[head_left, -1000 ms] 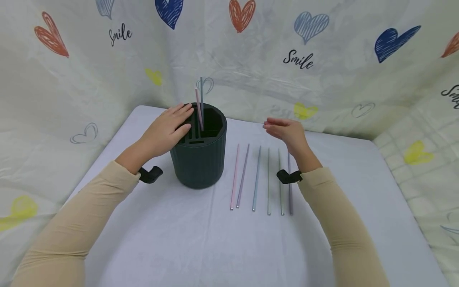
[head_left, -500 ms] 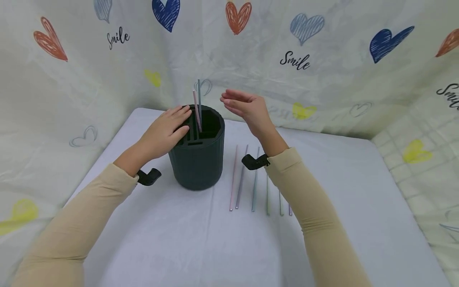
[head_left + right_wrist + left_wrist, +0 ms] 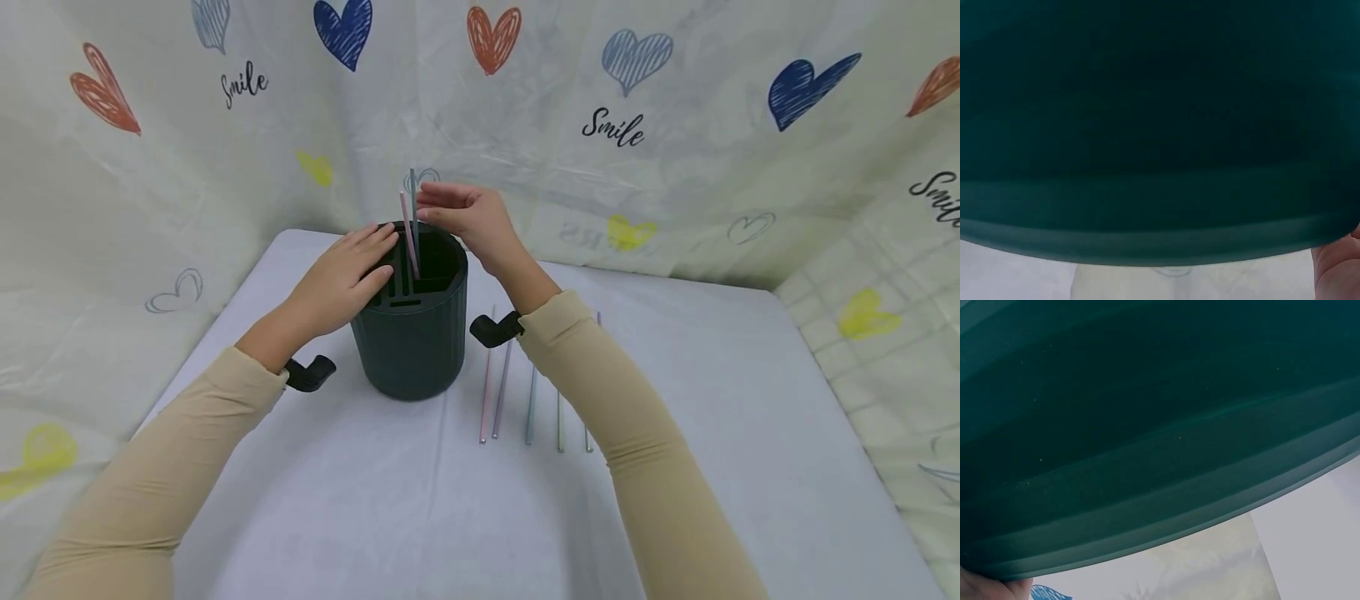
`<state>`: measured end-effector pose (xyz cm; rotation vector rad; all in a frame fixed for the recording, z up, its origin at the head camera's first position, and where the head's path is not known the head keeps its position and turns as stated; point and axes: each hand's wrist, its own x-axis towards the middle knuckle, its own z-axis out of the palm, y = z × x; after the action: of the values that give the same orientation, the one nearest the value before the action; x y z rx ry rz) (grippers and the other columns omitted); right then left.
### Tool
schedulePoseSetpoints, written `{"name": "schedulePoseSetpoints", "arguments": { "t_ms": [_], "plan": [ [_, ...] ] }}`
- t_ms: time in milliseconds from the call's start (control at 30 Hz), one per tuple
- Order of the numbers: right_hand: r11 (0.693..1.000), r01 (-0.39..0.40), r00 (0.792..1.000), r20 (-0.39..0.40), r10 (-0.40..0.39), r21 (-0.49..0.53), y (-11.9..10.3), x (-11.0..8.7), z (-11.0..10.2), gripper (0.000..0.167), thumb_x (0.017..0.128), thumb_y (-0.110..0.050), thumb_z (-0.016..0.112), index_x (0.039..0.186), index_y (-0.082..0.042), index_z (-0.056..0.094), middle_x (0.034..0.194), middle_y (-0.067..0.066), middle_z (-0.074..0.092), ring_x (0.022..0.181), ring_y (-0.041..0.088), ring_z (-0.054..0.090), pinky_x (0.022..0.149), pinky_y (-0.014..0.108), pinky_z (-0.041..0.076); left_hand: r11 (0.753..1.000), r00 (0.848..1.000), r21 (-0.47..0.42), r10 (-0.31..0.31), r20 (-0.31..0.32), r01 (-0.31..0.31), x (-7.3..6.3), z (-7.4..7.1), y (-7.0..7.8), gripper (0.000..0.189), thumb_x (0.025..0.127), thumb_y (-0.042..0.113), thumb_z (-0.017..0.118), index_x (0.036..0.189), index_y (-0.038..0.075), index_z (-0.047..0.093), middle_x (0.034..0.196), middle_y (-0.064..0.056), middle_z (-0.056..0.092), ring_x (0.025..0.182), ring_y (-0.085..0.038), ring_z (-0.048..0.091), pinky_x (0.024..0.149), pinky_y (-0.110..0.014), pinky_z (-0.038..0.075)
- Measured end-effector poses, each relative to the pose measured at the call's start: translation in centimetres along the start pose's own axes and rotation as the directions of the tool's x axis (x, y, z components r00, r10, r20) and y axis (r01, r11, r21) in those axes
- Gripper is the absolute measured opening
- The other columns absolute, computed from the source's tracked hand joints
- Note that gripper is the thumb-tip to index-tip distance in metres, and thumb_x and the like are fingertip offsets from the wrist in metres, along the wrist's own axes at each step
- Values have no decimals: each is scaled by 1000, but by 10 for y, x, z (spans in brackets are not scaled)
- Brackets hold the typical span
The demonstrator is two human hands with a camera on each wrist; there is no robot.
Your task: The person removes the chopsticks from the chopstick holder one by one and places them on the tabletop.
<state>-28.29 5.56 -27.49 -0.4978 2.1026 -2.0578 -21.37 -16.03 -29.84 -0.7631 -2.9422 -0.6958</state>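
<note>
A dark green ribbed holder [image 3: 411, 354] with divided compartments stands on the white-covered table; its wall fills much of both wrist views. My left hand [image 3: 335, 279] rests on its left rim, fingers extended. Two thin pencil-like sticks lean upright inside: a pink one [image 3: 407, 218] and a taller blue one [image 3: 413, 187]. Just right of the blue stick is my right hand [image 3: 476, 223], above the holder's right rim, thumb and fingers slightly bent and apart. Its fingertips are close to the blue stick; contact is hard to make out.
Right of the holder lie several similar sticks, among them a pink one [image 3: 486, 392], a purple one [image 3: 502, 392], a blue one [image 3: 532, 408] and a green one [image 3: 559, 421]. My right sleeve [image 3: 615, 408] covers parts of them. A heart-printed cloth [image 3: 525, 142] hangs behind the table.
My right hand has moved left from above the loose sticks, over to the upright sticks in the holder. The left hand has stayed on the rim.
</note>
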Motion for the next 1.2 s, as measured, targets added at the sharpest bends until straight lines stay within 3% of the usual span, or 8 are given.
{"name": "schedulePoseSetpoints", "arguments": {
  "t_ms": [433,633,800,1033,1200],
  "plan": [
    [999,-40,997,-64,41,11,-2,5,12,28,91,-7,70,117,5,71,119,20,71,106,27,72,90,31,60,1000,1000,1,2,1,-2,-1,1,1,57,108,30,35,157,4,25,166,-12,20,156,-30,11,128,-50,6],
    [997,71,992,-102,-73,-14,-12,2,9,24,92,-11,70,112,3,72,110,16,74,97,19,75,91,30,59,1000,1000,-2,10,-7,-10,0,0,1,57,108,31,36,157,3,26,166,-12,20,156,-31,11,128,-50,7],
    [984,175,977,-133,-169,34,-27,-3,5,24,92,-9,69,112,5,72,104,13,76,95,17,75,92,31,59,1000,1000,-1,5,-7,-5,0,0,1,57,108,30,37,157,4,26,166,-12,21,156,-31,11,128,-51,7],
    [965,231,960,-190,-205,126,-57,-17,-2,21,91,-1,69,110,7,72,92,5,77,89,14,75,92,32,59,1000,1000,10,8,10,-8,0,-1,3,56,108,29,36,157,4,25,167,-12,19,156,-31,10,128,-50,7],
    [924,344,921,-255,-296,167,-80,-31,-8,18,89,2,70,106,9,72,88,5,76,88,17,75,92,33,59,1000,1000,9,6,15,-6,-1,-2,3,56,109,29,35,158,5,24,167,-11,18,157,-30,9,128,-49,7]
  ]
}}
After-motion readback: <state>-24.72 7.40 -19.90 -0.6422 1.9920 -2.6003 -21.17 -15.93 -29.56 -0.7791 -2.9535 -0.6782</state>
